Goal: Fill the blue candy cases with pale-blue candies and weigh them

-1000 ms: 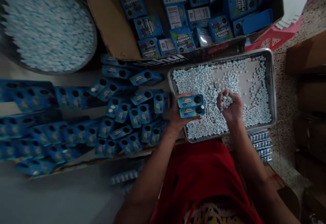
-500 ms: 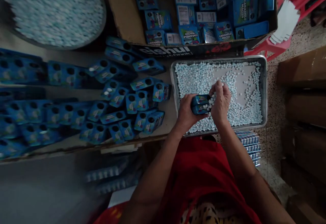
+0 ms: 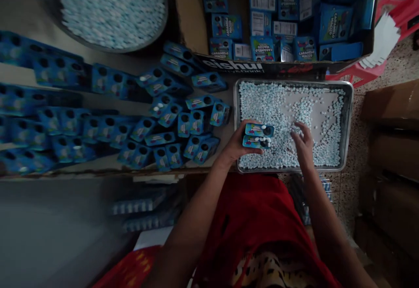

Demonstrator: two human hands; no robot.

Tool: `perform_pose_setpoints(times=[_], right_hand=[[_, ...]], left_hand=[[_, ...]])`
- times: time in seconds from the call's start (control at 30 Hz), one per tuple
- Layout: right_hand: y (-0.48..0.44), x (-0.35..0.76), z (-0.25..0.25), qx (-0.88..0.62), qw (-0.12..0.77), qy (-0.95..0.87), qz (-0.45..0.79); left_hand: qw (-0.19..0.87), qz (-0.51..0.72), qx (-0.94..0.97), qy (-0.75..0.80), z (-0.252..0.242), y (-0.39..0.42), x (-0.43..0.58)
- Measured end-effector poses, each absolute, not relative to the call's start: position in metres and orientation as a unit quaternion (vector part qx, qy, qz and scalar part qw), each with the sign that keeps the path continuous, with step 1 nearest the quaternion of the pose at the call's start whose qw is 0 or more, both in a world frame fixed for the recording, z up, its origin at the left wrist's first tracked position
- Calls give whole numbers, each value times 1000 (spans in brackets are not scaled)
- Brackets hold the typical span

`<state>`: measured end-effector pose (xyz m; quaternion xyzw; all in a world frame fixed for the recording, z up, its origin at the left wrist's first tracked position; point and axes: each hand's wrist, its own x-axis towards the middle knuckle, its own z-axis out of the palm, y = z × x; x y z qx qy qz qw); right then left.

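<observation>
My left hand (image 3: 238, 145) grips two small blue candy boxes (image 3: 257, 141) side by side, their round holes facing up. Several white candies show at the holes of both. The boxes are over the left part of a metal tray (image 3: 348, 126) spread with pale blue and white candies (image 3: 258, 100). Over the middle of that tray is my right hand (image 3: 304, 143), its fingers apart and nothing seen in them. A bare patch of the tray's bottom lies just beyond its fingertips.
Many blue boxes with round holes (image 3: 170, 113) stand on the table to the left. A big round basin (image 3: 163, 17) of candies sits at the back left. Behind the tray is a cardboard box (image 3: 186, 17) of blue boxes. Brown cartons (image 3: 389, 144) are stacked at right.
My right hand has moved away from the box holes, to the right, and its fingers have opened. The two boxes now show their tops more fully. The view has shifted left.
</observation>
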<state>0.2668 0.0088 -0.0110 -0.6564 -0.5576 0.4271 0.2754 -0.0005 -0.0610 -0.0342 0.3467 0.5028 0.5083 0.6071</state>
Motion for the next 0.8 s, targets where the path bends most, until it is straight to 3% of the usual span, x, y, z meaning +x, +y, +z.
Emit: perform_pose_setpoints(times=[0.17, 0.3, 0.53, 0.63, 0.8], right_hand=[[-9, 303, -12, -653, 173, -663, 323], [-2, 303, -15, -631, 158, -668, 361], [7, 226, 4, -587, 303, -639, 395], [-1, 176, 21, -477, 319, -688, 445], [-1, 120, 41, -378, 291, -739, 476]], left_hand=[[567, 571, 336, 489, -25, -55, 9], [536, 598, 295, 518, -9, -57, 3], [291, 525, 431, 673, 24, -76, -49], [310, 530, 413, 672, 22, -81, -55], [429, 623, 286, 588, 4, -75, -44]])
